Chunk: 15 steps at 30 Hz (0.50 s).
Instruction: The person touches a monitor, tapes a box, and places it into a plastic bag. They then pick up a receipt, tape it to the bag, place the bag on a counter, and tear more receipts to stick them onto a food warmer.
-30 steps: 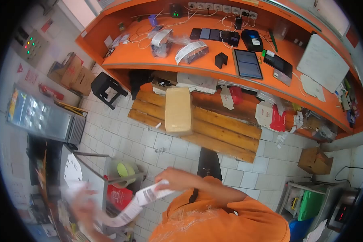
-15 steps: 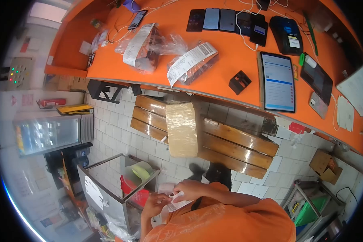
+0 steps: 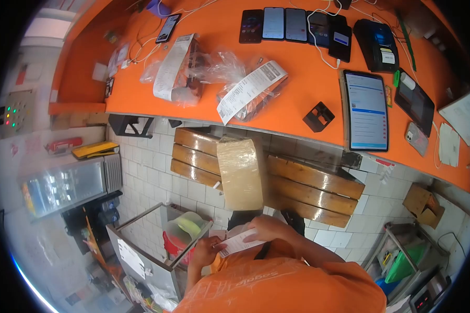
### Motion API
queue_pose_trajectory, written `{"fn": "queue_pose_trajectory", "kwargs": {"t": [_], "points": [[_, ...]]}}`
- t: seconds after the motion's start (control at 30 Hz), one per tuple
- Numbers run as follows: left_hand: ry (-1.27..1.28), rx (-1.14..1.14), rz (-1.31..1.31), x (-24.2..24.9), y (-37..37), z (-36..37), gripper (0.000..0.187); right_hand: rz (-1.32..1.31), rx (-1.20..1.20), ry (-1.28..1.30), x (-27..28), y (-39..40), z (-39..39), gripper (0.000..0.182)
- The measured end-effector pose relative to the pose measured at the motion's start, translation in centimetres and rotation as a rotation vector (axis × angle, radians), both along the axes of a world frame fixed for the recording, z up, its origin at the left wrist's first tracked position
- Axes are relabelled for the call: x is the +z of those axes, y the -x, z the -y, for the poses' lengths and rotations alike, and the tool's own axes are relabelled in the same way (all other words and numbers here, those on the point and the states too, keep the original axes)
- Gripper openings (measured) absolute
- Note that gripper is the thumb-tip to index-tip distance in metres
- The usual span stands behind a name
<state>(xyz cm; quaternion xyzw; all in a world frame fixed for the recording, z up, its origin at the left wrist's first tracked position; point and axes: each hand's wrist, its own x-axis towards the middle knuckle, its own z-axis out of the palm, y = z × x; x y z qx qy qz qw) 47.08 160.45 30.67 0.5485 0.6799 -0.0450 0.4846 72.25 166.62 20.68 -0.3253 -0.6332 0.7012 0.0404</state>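
In front of the orange shirt, my left hand (image 3: 207, 249) is closed on the left end of a white printed paper slip (image 3: 240, 242). My right hand (image 3: 269, 227) is closed at the slip's upper right part. Beyond my hands a tape-wrapped cardboard box (image 3: 241, 175) rests on a slatted wooden bench (image 3: 316, 183). On the orange counter (image 3: 156, 112) lie two clear plastic packages, the left one under a long receipt (image 3: 173, 68), the right one under another receipt (image 3: 251, 88).
The counter also holds several phones (image 3: 273, 23), a tablet (image 3: 367, 110), a card terminal (image 3: 375, 44) and a black holder (image 3: 318, 116). A metal-framed stand (image 3: 141, 255) with a red bin is at left, an open carton (image 3: 424, 205) at right.
My hands have moved slightly up and to the right, and more of the slip shows between them. The view has shifted a little.
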Motion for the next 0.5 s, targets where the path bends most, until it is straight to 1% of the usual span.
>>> {"fn": "queue_pose_trajectory", "kwargs": {"t": [0.03, 0.07, 0.1, 0.13, 0.17, 0.2, 0.23, 0.27, 0.3, 0.33, 0.37, 0.43, 0.5], "points": [[0.003, -0.014, 0.017, -1.5, 1.7, -0.4, 0.015, 0.017, -0.014, 0.003, -1.3, -0.2, 0.1, 0.051], [-0.08, -0.134, 0.095, -3.4, 3.6, -0.9, 0.015, 0.098, -0.027, 0.05, -1.9, -0.6, -0.4, 0.052], [-0.164, -0.251, 0.178, -4.2, 4.2, -2.2, 0.016, 0.182, -0.041, 0.101, -2.6, -1.0, -0.7, 0.053], [-0.157, -0.265, 0.205, -5.1, 4.8, -3.3, 0.016, 0.245, -0.076, 0.024, -4.0, -1.1, -0.3, 0.055], [-0.093, -0.264, 0.178, -4.9, 4.3, -5.5, 0.016, 0.27, -0.088, 0.04, -4.5, -1.5, -0.1, 0.055], [-0.024, -0.259, 0.148, -4.9, 4.3, -7.0, 0.016, 0.3, -0.182, 0.106, -4.8, -1.6, 0.3, 0.056], [-0.007, -0.264, 0.172, -5.8, 4.7, -7.7, 0.016, 0.332, -0.275, 0.169, -4.2, -1.4, 0.1, 0.057], [-0.015, -0.284, 0.277, -7.0, 5.1, -8.4, 0.016, 0.412, -0.199, 0.363, -3.4, -1.4, -0.4, 0.056], [-0.03, -0.302, 0.384, -8.0, 5.4, -9.1, 0.016, 0.439, -0.208, 0.365, -2.8, -1.2, -0.3, 0.056], [0.001, -0.362, 0.415, -8.7, 5.7, -9.8, 0.019, 0.465, -0.325, 0.205, -2.2, -1.1, -0.1, 0.053], [-0.006, -0.365, 0.441, -9.7, 6.0, -10.6, 0.019, 0.486, -0.434, 0.037, -1.7, -1.1, -0.2, 0.05], [-0.006, -0.528, 0.5, -11.0, 6.5, -11.1, 0.021, 0.426, -0.786, -0.078, 2.1, -0.5, -5.1, 0.042], [0.001, -0.541, 0.488, -10.6, 6.8, -12.0, 0.02, 0.277, -1.071, -0.186, 3.8, 0.0, -10.2, 0.034]]}}
